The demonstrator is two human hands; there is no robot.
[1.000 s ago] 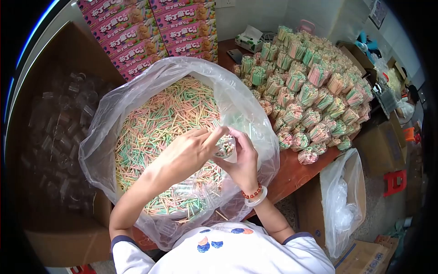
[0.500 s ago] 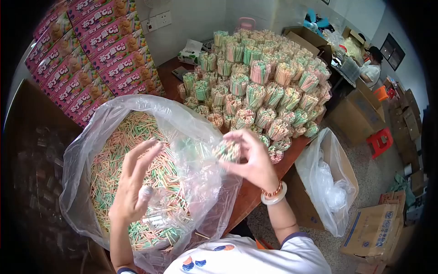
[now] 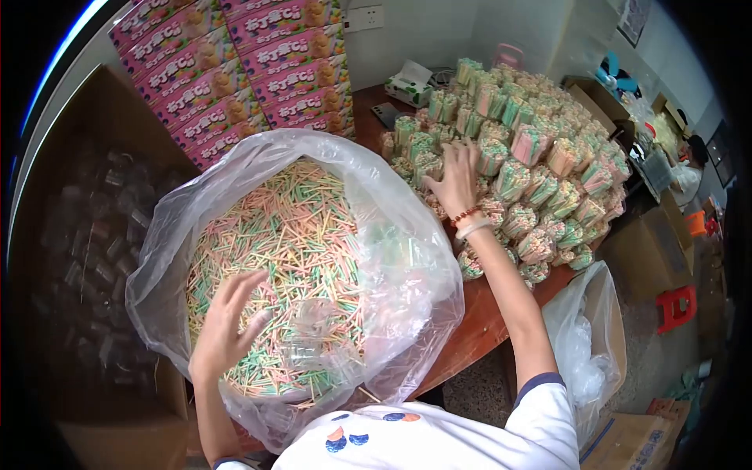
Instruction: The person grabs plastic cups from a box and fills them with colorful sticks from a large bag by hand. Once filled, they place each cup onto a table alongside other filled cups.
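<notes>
A big clear plastic bag [image 3: 407, 258] full of pink, green and yellow sticks [image 3: 290, 235] stands in front of me. My left hand [image 3: 223, 325] hovers over the sticks at the bag's near left, fingers spread and holding nothing. My right hand [image 3: 457, 180] reaches across to the stack of stick-filled cups [image 3: 540, 157] on the brown table [image 3: 478, 321]. Its fingers lie stretched out and apart on the cups at the stack's left edge. I see nothing held in it. A red bead bracelet and a white bangle [image 3: 472, 227] circle that wrist.
Pink printed cartons [image 3: 235, 70] are stacked behind the bag. A cardboard box of empty clear cups [image 3: 86, 235] stands on the left. A bag-lined box [image 3: 587, 337] sits on the floor at right, beyond it a red stool [image 3: 675, 307]. Another person [image 3: 689, 168] is far right.
My right hand carried a filled cup from over the bag's rim out to the stack and now rests there with fingers spread. My left hand dropped lower over the sticks.
</notes>
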